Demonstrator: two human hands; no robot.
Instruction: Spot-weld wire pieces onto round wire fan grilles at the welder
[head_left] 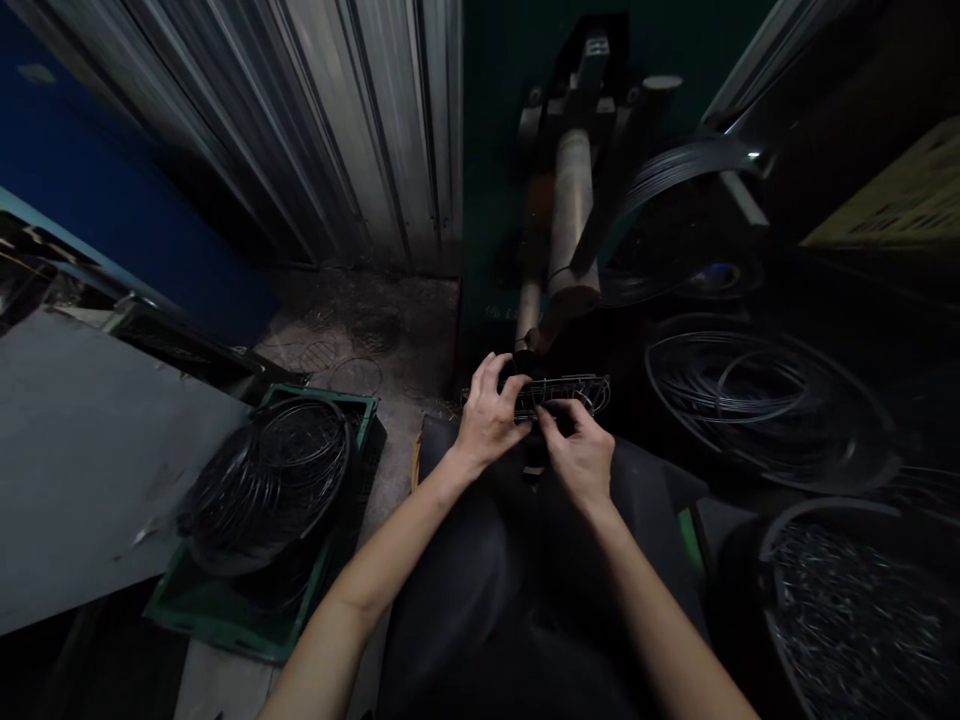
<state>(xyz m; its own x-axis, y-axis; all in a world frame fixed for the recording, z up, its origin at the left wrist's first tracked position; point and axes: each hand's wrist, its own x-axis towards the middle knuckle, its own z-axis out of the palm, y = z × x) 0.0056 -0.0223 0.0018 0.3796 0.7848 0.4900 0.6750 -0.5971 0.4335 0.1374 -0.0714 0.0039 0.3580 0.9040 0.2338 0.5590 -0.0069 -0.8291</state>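
Note:
A small, long frame of bent metal wire lies crosswise in front of the machine's lower arm. My left hand curls its fingers and thumb round the left part of this frame. At the near edge, my right hand pinches the wire with thumb and forefinger; whether a smaller piece is also between those fingertips is hidden. Just beyond the hands, the green machine reaches out with a thick round metal arm and a thinner rod below it. Dark cloth covers my lap under both forearms.
Left of me, a green crate bears coils of dark wire, beside a grey panel. To the right stand a round tub with wire rings and a bucket of small metal pieces. Loose wire litters the floor.

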